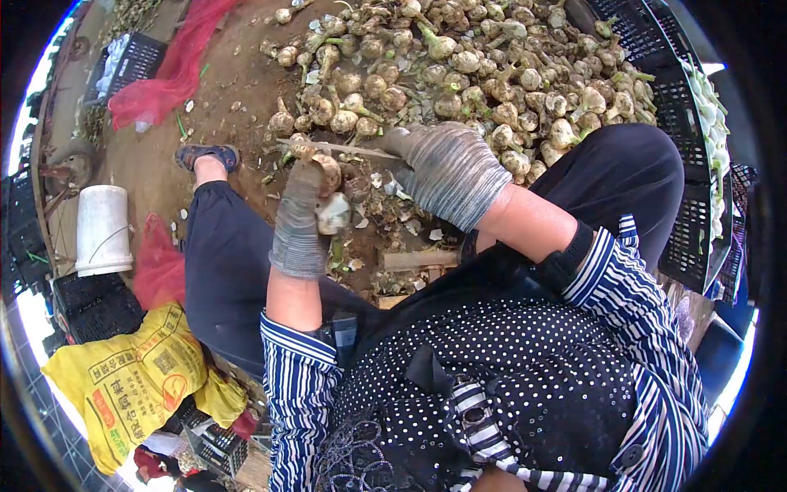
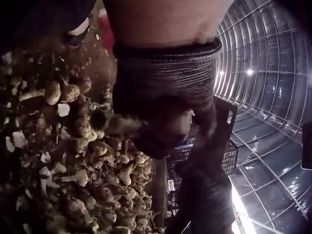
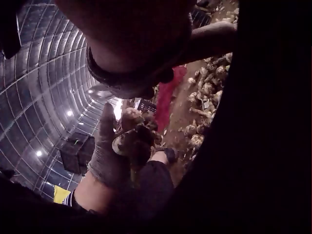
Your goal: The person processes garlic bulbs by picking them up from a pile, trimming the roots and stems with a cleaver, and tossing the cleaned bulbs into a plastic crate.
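In the head view my gloved left hand (image 1: pixel 297 221) holds garlic bulbs, one brownish bulb (image 1: pixel 329 174) by the fingers and a paler bulb (image 1: pixel 334 215) below it. My right hand (image 1: pixel 455 172), in a grey striped glove, grips a knife; its thin blade (image 1: pixel 340 148) points left across the top of the left hand. The handle is hidden in the fist. From the left wrist, a bulb (image 2: pixel 180 123) shows dimly against the glove. The right wrist view has the left hand (image 3: pixel 107 156) with bulbs (image 3: pixel 127 142) beside its raised thumb.
A large heap of garlic (image 1: pixel 492 74) covers the ground ahead, with peeled skins scattered nearby. Black crates (image 1: pixel 689 221) stand at the right. To the left are red netting (image 1: pixel 168 78), a white bucket (image 1: pixel 104 228) and a yellow sack (image 1: pixel 135 377). A wooden block (image 1: pixel 420 261) lies between the legs.
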The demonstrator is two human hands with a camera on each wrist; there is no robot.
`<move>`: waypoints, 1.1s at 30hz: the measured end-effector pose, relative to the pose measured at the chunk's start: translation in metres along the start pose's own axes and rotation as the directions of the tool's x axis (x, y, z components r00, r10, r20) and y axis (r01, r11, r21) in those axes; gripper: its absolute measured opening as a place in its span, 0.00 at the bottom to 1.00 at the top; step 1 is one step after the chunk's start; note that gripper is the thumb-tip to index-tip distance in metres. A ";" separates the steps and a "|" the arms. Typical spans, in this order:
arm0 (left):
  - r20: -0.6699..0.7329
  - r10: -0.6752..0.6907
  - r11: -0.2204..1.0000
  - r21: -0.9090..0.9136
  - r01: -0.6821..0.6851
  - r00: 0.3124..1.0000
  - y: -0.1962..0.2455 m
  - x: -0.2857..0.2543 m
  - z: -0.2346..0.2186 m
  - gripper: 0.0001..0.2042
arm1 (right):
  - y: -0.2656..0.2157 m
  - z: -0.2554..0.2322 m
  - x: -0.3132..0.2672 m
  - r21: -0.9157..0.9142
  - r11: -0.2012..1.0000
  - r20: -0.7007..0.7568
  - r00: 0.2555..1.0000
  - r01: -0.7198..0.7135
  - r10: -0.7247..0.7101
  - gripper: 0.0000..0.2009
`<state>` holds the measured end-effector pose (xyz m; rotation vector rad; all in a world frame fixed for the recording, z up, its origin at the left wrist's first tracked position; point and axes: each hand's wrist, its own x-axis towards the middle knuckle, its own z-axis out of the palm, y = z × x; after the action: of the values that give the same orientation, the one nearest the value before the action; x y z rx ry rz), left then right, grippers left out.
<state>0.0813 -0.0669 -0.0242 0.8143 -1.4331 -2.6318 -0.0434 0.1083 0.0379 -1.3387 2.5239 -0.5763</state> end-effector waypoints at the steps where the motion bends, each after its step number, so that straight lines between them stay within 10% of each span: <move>1: -0.042 -0.043 0.995 0.087 0.047 0.998 0.002 -0.002 0.001 0.23 | 0.001 0.000 -0.001 -0.045 0.998 -0.020 0.999 0.048 -0.049 0.07; 9: 0.196 0.205 0.560 0.780 -0.279 0.959 -0.011 0.015 -0.005 0.25 | -0.004 0.005 -0.002 -0.305 0.920 0.118 0.968 0.247 -0.221 0.11; 11: -0.026 0.018 0.927 0.376 -0.007 1.000 0.003 0.004 0.016 0.24 | -0.003 0.009 -0.004 -0.282 0.908 0.091 0.951 0.311 -0.297 0.11; 23: 0.013 -0.185 0.980 -0.077 0.186 0.983 0.040 -0.025 0.042 0.27 | 0.035 0.015 0.002 -0.374 0.858 -0.113 0.901 0.351 -0.418 0.19; 24: 0.052 -0.048 0.970 0.240 0.034 0.998 0.044 -0.030 0.044 0.27 | 0.050 0.027 0.012 -0.335 0.939 0.031 0.997 0.077 -0.071 0.18; 25: 0.134 0.075 0.841 0.523 -0.135 0.988 0.049 -0.033 0.048 0.27 | 0.053 -0.006 0.018 -0.356 0.926 0.256 0.940 -0.126 0.227 0.09; 27: 0.089 0.117 0.833 0.533 -0.146 0.989 0.054 -0.035 0.049 0.27 | 0.091 0.014 0.026 -0.250 0.860 0.089 0.874 -0.445 0.478 0.10; 30: -0.020 0.193 0.520 0.850 -0.085 0.981 0.043 0.008 0.043 0.29 | 0.059 -0.011 0.020 -0.003 0.908 -0.188 0.892 -0.420 0.412 0.12; 33: -0.011 -0.176 0.880 0.446 0.163 0.984 0.013 0.041 0.073 0.28 | 0.059 -0.030 0.011 0.059 0.980 -0.402 0.895 -0.188 0.196 0.13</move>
<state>0.0100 -0.0290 0.0004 0.9761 -2.1128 -2.4638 -0.1046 0.1361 0.0388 -1.0268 2.9238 -0.9133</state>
